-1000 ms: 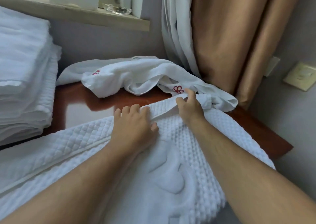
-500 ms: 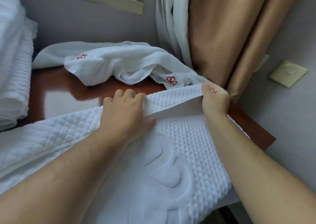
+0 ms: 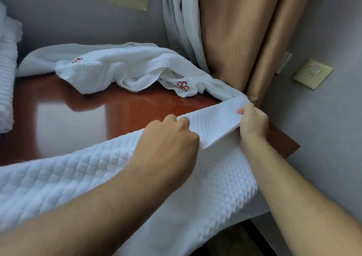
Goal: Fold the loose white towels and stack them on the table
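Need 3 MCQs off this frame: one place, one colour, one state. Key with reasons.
1. Where does the crumpled towel lie?
A) on the floor
B) at the far side of the table
C) on the windowsill

2. What colour are its embroidered logos?
A) red
B) blue
C) green

3. How is the far edge of the waffle towel held?
A) lying free
B) pinned under a book
C) gripped by the left hand and right hand

Key:
B: it rests on the glossy wood beyond the waffle towel.
A: both visible logos are red.
C: fingers of both hands curl round the raised edge.
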Demonstrator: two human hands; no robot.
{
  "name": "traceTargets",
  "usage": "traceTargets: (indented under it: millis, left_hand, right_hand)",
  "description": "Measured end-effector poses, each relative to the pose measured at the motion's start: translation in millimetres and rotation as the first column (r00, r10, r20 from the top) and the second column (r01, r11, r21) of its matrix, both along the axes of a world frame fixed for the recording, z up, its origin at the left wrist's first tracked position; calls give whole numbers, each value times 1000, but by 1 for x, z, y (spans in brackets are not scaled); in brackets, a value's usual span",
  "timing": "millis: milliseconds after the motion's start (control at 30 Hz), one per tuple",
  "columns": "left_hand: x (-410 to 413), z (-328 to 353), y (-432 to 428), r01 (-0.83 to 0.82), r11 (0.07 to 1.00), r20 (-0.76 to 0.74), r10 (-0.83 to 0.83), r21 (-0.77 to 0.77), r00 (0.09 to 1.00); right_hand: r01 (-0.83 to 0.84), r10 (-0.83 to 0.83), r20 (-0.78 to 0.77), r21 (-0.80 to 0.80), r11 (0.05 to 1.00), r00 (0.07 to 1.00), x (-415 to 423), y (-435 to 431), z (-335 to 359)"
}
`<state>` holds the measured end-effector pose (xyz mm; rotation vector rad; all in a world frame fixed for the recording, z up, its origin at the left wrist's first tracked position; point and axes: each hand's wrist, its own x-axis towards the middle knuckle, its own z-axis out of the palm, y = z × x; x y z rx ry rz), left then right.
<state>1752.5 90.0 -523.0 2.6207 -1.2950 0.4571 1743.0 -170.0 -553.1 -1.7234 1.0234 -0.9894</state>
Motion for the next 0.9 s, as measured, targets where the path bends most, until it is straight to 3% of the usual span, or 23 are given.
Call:
traceTargets:
  millis: [67, 167, 233, 333, 400, 567, 667, 733, 800, 900]
  left_hand:
    - [-7, -6, -3, 17, 999, -37, -15, 50, 999]
    - [-9, -11, -3, 22, 996, -45, -18, 83, 999]
    - [-10, -11, -3, 43, 995, -40, -40, 86, 998]
    - [-14, -11, -3, 73, 993, -24, -71, 90, 997]
    - [-18, -12, -3, 91, 992, -26, -89, 92, 996]
    - [-20, -18, 0, 151, 979, -75, -142, 137, 987]
    - [-18, -20, 0, 189, 975, -109, -177, 115, 978]
    - [-18, -21, 1, 191, 978, -137, -178, 88, 974]
    - [-19, -23, 1, 180, 982, -168, -168, 57, 971]
    - [-18, -26, 0, 170, 985, -191, -162, 28, 968]
  right_hand:
    - [-139, 115, -210, -101, 985, 971, -12, -8, 8]
    - [-258, 205, -288, -160, 953, 935, -35, -16, 0]
    - [-260, 226, -189, -182, 948, 956, -48, -14, -10]
    - [-121, 142, 78, -232, 965, 987, -55, -9, -14]
    - [-71, 97, 101, -240, 968, 990, -56, -4, -10]
    - [-289, 210, -299, -251, 924, 931, -60, -6, -14]
    - [-218, 129, -276, -320, 922, 952, -65, -7, -17]
    - [-58, 0, -236, -239, 969, 972, -65, -11, -10]
    - [28, -49, -317, -72, 997, 947, -63, -22, 3]
    - [14, 92, -425, 240, 971, 900, -64, -37, 26]
